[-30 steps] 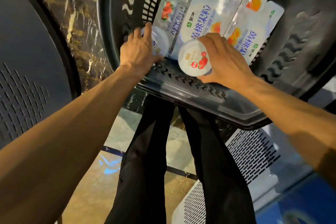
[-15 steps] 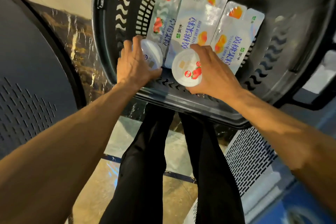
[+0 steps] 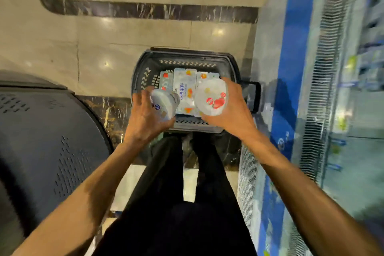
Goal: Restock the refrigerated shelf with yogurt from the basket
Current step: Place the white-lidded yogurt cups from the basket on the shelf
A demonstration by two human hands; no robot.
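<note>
- White plastic yogurt cup (image 3: 212,97), strawberry print on the lid, is held in the right hand (image 3: 233,114). The fingers and thumb are curled round its rim and the lid faces my camera.
- The left hand (image 3: 145,119) grips a second cup (image 3: 165,105), tipped on its side with a blue mark on its wall. The fingers are wrapped round it.
- I see both cups held over the near end of the black basket (image 3: 187,62). They look lifted off what lies in it, though motion blur makes me unsure.
- The basket stands on the tiled floor (image 3: 104,37), just ahead of the person's dark trousers (image 3: 166,193).
- In the basket, flat yogurt pouches (image 3: 185,87) lie side by side, with peach and strawberry prints.
- The refrigerated shelf (image 3: 336,89) runs along the right edge of my feed. It is too blurred for me to read its stock.
- A dark perforated cabinet (image 3: 52,141) fills the left side.
</note>
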